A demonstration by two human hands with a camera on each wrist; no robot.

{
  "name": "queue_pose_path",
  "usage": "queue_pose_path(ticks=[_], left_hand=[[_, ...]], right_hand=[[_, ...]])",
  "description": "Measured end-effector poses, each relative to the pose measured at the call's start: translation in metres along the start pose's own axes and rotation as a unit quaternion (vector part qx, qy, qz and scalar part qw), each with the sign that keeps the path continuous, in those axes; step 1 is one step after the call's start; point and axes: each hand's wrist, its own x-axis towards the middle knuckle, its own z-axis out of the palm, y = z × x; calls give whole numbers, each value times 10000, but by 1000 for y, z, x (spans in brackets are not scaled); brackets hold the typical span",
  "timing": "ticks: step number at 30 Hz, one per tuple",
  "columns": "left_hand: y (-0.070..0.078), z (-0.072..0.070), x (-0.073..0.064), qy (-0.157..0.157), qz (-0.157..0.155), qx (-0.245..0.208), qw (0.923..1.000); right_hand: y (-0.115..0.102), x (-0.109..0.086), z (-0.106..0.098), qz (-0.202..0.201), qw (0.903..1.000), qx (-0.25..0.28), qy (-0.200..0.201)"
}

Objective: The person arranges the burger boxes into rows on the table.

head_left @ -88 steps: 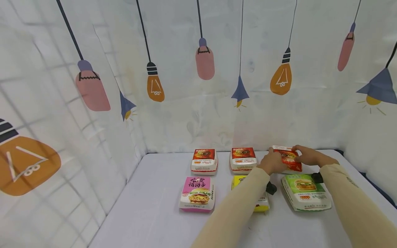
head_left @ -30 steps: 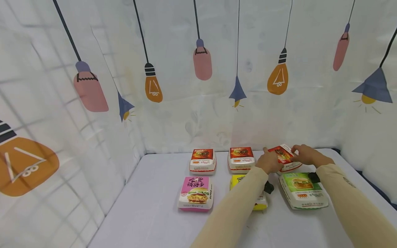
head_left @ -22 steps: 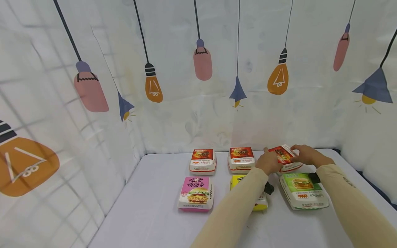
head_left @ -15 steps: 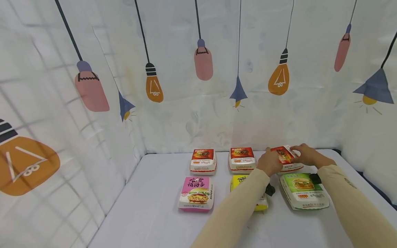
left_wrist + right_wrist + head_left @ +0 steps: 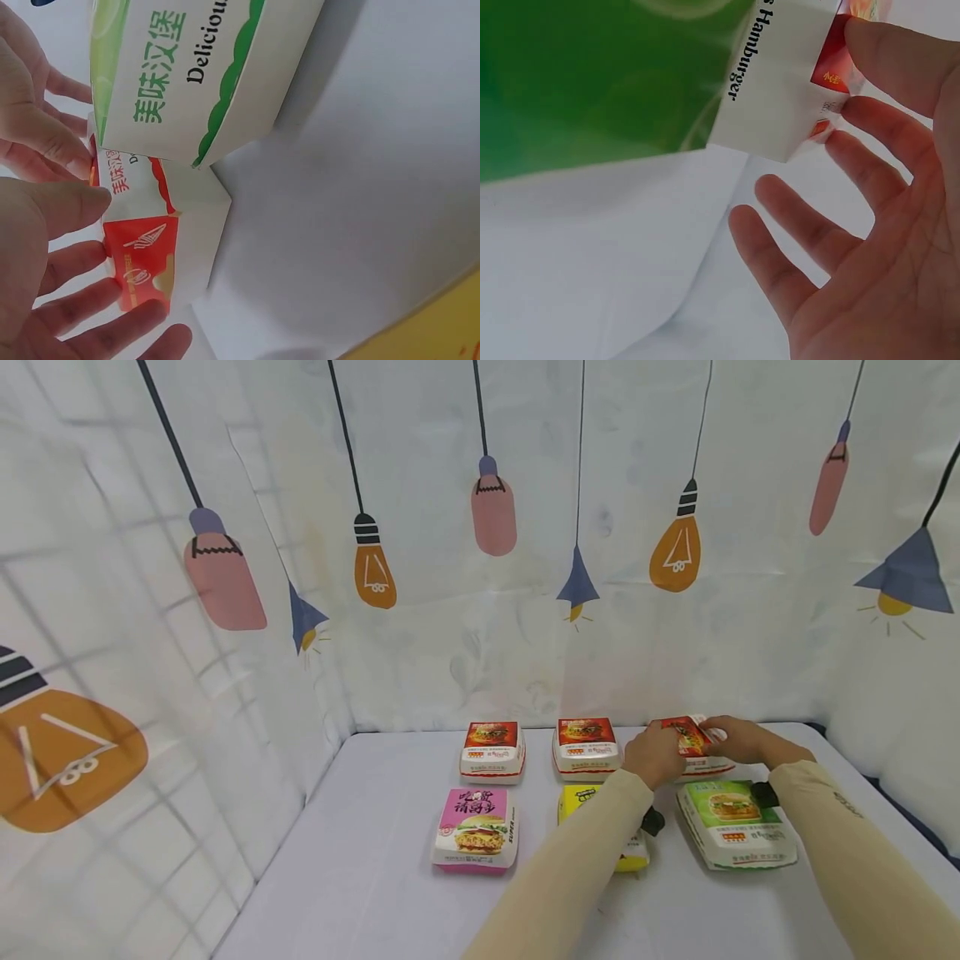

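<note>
A red and white burger box (image 5: 693, 767) stands at the back right of the table, between both hands. My left hand (image 5: 654, 757) holds its left side. In the left wrist view, the left thumb (image 5: 71, 206) lies at the box's top edge and the fingers spread along its red side. My right hand (image 5: 752, 742) holds the opposite side. In the right wrist view, the right thumb (image 5: 900, 64) is on the top near a corner, with two fingers against the side and the others extended free. A green and white burger box (image 5: 738, 827) sits just in front.
Two more red burger boxes (image 5: 492, 753) (image 5: 587, 750) stand along the back. A pink box (image 5: 476, 831) is front left; a yellow box (image 5: 632, 862) is partly hidden by the left sleeve. The white table (image 5: 360, 860) meets a lamp-patterned backdrop (image 5: 450, 660) behind.
The held red box has turned between the hands: its red side faced forward at first, then it stood askew, and now its white printed side faces nearly forward. The other boxes stay put.
</note>
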Motion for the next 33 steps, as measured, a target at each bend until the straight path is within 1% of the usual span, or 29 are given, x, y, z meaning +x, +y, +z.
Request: queue_pose_path(ticks=[6,13,20,24,28,31,33], left_hand=[[-1,2,0,-207,9,67,9998],[-3,-3,-4,-533,8,66,9986],[-4,-8,-8,-707,58,45,9975],[-4,-8,-9,-809,37,78,9967],[-4,-6,-11,-826,2,5,9966],[-3,-4,-11,-794,-14,20,9968],[-1,-3,-11,-770,-27,104,9970]], right_hand=[[1,2,0,-74,9999,-149,8],[0,1,-1,-160,9995,-261,51],[-2,1,1,-70,9996,-254,37],[-4,1,1,-29,9994,-331,3],[-6,-1,0,81,9987,-501,21],[-6,-2,-1,127,9980,-610,76],[-6,-2,-2,90,9978,-653,87]])
